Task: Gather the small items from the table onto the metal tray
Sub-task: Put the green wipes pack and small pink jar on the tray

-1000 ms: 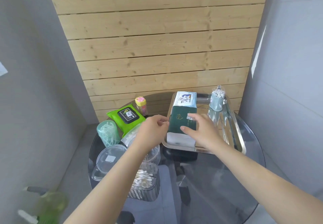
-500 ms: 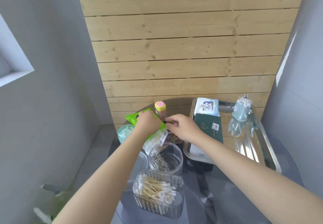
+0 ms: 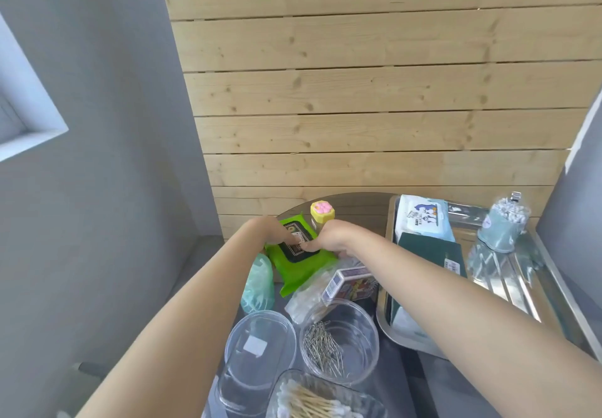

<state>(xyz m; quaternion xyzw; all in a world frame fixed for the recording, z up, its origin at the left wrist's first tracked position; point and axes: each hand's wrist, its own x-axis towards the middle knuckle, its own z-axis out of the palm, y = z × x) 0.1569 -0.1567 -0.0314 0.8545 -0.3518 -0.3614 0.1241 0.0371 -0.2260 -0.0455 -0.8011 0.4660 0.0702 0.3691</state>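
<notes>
Left of the metal tray [image 3: 550, 290], your left hand [image 3: 272, 232] and right hand [image 3: 332, 236] both grasp the green wipes pack [image 3: 299, 266]; tray's right half bare.

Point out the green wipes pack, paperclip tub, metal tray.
green wipes pack [image 3: 298, 276]: head view, lower green wrapper.
paperclip tub [image 3: 338, 341]: head view, clear interior above the clips.
metal tray [image 3: 508, 287]: head view, bare ribbed floor.

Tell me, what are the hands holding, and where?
Both hands, left and right, are on the green wipes pack, fingers on its black lid. It lies on the table, not lifted.
</notes>
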